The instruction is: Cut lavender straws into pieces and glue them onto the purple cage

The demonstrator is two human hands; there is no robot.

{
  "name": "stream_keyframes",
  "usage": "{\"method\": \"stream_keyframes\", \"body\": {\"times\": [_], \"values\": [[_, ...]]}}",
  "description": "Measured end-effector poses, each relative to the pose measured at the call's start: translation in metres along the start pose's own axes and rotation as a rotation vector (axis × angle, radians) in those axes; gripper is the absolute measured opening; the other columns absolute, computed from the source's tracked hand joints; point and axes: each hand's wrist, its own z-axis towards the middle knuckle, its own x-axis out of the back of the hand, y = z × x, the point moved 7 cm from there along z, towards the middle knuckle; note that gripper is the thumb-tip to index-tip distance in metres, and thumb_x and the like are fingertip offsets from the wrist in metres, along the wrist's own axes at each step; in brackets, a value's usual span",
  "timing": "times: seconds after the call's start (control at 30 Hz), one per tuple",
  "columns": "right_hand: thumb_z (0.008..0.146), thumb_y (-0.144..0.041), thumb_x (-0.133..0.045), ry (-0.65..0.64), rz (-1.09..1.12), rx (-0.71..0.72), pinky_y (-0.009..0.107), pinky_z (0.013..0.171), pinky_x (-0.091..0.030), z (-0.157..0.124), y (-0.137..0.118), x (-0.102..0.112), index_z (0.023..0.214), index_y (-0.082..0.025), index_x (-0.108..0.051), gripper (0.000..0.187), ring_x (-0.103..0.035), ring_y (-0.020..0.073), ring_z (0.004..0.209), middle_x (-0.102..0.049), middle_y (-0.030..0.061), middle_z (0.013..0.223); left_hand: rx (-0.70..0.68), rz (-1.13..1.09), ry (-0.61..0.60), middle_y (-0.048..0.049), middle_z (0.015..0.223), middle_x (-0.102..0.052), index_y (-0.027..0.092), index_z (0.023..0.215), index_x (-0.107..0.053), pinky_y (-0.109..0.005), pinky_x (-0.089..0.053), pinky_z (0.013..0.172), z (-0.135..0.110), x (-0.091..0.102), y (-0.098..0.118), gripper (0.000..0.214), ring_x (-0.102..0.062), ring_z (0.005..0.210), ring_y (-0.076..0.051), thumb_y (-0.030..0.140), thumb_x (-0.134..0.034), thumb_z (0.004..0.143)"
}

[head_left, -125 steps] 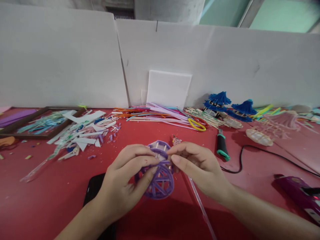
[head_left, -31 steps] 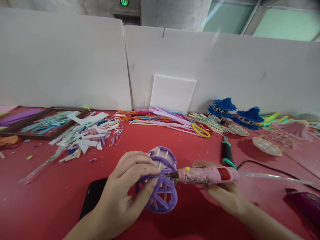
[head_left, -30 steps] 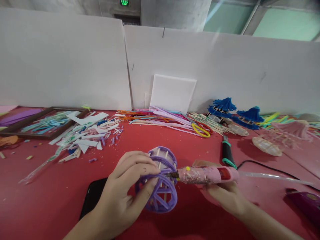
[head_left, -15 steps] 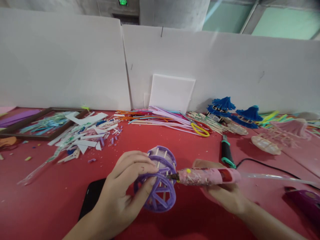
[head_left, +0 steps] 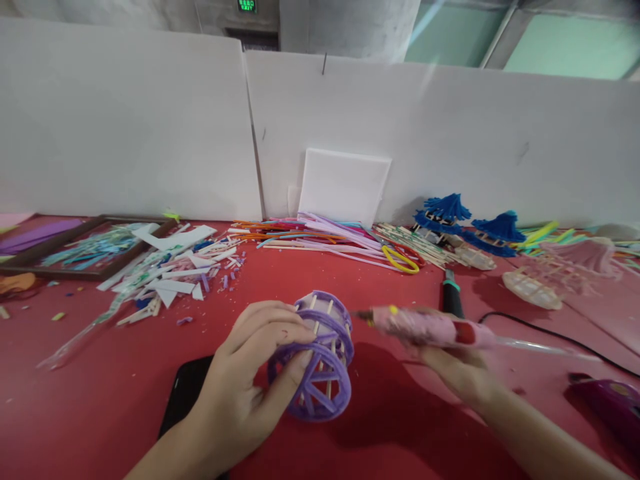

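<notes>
My left hand (head_left: pixel 260 373) is closed on a purple pipe-cleaner frame (head_left: pixel 327 393), with thumb and fingers pinching its left side. Pale sticks run between the frame's fuzzy purple rings, and a whitish panel shows at its far end. In my right hand (head_left: pixel 455 373) is a pink glue gun (head_left: pixel 420 327), slightly smeared by motion, with a clear glue stick trailing from its back end. Its dark nozzle points left, a short gap away from the frame's right side. The fingers behind the glue gun are mostly hidden.
A black phone (head_left: pixel 185 393) lies beside my left wrist. Scraps and cut sticks (head_left: pixel 175 273) are heaped at left, pipe cleaners (head_left: pixel 320 233) and yellow-handled scissors (head_left: pixel 400 260) at the back. A green-black tool (head_left: pixel 453 300), its cord, a magenta tool (head_left: pixel 605 407) and blue-roofed models (head_left: pixel 495 233) stand right.
My right hand has drawn the glue gun up and to the right, so its nozzle is now apart from the purple frame. My left hand and the frame have barely moved.
</notes>
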Motion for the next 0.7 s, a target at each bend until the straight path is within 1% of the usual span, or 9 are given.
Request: {"method": "stream_keyframes", "body": {"times": [0.1, 0.2, 0.27, 0.33, 0.4, 0.47, 0.57, 0.63, 0.7], "values": [[0.081, -0.022, -0.048, 0.041, -0.3, -0.084, 0.032, 0.056, -0.049, 0.012, 0.02, 0.009, 0.094, -0.021, -0.063, 0.021, -0.062, 0.0219, 0.065, -0.068, 0.0055, 0.077, -0.005, -0.001, 0.009, -0.0044, 0.09, -0.069, 0.022, 0.093, -0.061, -0.035, -0.052, 0.082, 0.001, 0.001, 0.0, 0.021, -0.062, 0.094, -0.02, 0.007, -0.056, 0.079], [0.078, -0.023, -0.05, -0.015, -0.64, -0.14, 0.036, 0.073, -0.05, 0.021, 0.038, 0.012, 0.095, -0.017, -0.064, 0.023, -0.063, 0.0253, 0.081, -0.07, 0.0093, 0.09, -0.012, -0.003, 0.008, -0.0041, 0.09, -0.069, 0.021, 0.093, -0.061, -0.033, -0.052, 0.083, 0.001, 0.001, 0.002, 0.02, -0.062, 0.095, -0.019, 0.007, -0.056, 0.079], [0.076, -0.017, -0.05, -0.058, -0.729, -0.162, 0.039, 0.08, -0.048, 0.024, 0.044, 0.011, 0.095, -0.015, -0.065, 0.024, -0.062, 0.0266, 0.088, -0.069, 0.0111, 0.092, -0.01, -0.007, 0.003, -0.0043, 0.091, -0.068, 0.021, 0.093, -0.06, -0.033, -0.051, 0.083, 0.002, 0.001, 0.002, 0.02, -0.061, 0.095, -0.019, 0.007, -0.056, 0.079], [0.074, -0.012, -0.049, -0.037, -0.811, -0.168, 0.044, 0.086, -0.045, 0.025, 0.039, 0.014, 0.098, -0.014, -0.065, 0.029, -0.06, 0.0291, 0.094, -0.067, 0.0138, 0.096, -0.01, -0.01, -0.004, -0.0044, 0.091, -0.068, 0.021, 0.093, -0.06, -0.032, -0.051, 0.084, 0.002, 0.0, 0.003, 0.019, -0.061, 0.095, -0.018, 0.007, -0.056, 0.08], [0.075, -0.013, -0.05, 0.055, -0.816, -0.082, 0.049, 0.088, -0.043, 0.027, 0.016, 0.016, 0.099, -0.013, -0.064, 0.028, -0.057, 0.0312, 0.098, -0.064, 0.0156, 0.099, -0.015, -0.012, -0.008, -0.0044, 0.091, -0.068, 0.021, 0.093, -0.06, -0.033, -0.051, 0.084, 0.001, 0.0, 0.004, 0.019, -0.062, 0.094, -0.019, 0.007, -0.056, 0.08], [0.081, -0.016, -0.05, 0.118, -0.694, 0.095, 0.046, 0.086, -0.045, 0.028, -0.02, 0.014, 0.099, -0.016, -0.063, 0.023, -0.057, 0.0281, 0.096, -0.063, 0.0131, 0.099, -0.017, -0.008, -0.017, -0.0045, 0.091, -0.068, 0.022, 0.093, -0.06, -0.034, -0.051, 0.084, 0.001, 0.0, 0.004, 0.019, -0.062, 0.094, -0.02, 0.008, -0.056, 0.08], [0.088, -0.015, -0.049, 0.009, -0.384, 0.295, 0.034, 0.077, -0.05, 0.029, -0.07, -0.003, 0.101, -0.02, -0.062, 0.019, -0.06, 0.02, 0.089, -0.065, 0.0075, 0.093, -0.013, -0.003, -0.039, -0.0047, 0.092, -0.069, 0.023, 0.095, -0.061, -0.035, -0.051, 0.084, 0.0, -0.001, 0.002, 0.02, -0.062, 0.095, -0.02, 0.01, -0.056, 0.081], [0.089, -0.016, -0.052, -0.072, -0.296, 0.376, 0.034, 0.08, -0.05, 0.03, -0.093, -0.015, 0.102, -0.02, -0.062, 0.017, -0.06, 0.019, 0.089, -0.066, 0.0068, 0.092, -0.015, -0.012, -0.049, -0.0048, 0.093, -0.069, 0.023, 0.095, -0.061, -0.035, -0.051, 0.084, 0.0, -0.001, 0.002, 0.02, -0.062, 0.095, -0.02, 0.01, -0.056, 0.081], [0.089, -0.017, -0.055, -0.102, -0.242, 0.459, 0.036, 0.084, -0.049, 0.031, -0.108, -0.024, 0.101, -0.02, -0.063, 0.015, -0.06, 0.0183, 0.089, -0.067, 0.0061, 0.092, -0.024, -0.03, -0.054, -0.0048, 0.093, -0.069, 0.023, 0.095, -0.061, -0.035, -0.051, 0.084, 0.001, -0.002, 0.002, 0.02, -0.062, 0.095, -0.02, 0.01, -0.056, 0.081]]}}
